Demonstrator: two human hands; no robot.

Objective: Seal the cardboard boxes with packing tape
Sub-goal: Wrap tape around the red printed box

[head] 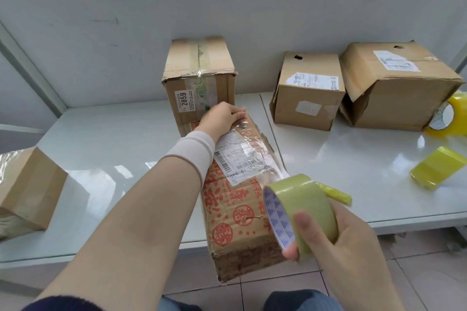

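A long cardboard box (237, 212) with red printed characters and a white shipping label lies across the table's front edge, its near end overhanging. My left hand (222, 115) presses flat on the box's far end, on a strip of clear tape that runs along the top. My right hand (336, 240) grips a yellow-green roll of packing tape (300, 207) just right of the box's near half, thumb across the roll's outer face, fingertips inside the core. The strip stretches from the roll toward my left hand.
An upright taped box (199, 78) stands just behind my left hand. Two more boxes (307, 89) (396, 83) sit at the back right. A box (27, 192) lies at the left edge. Two yellow tape rolls (447, 118) (437, 170) rest on the white table (113, 149) at the right.
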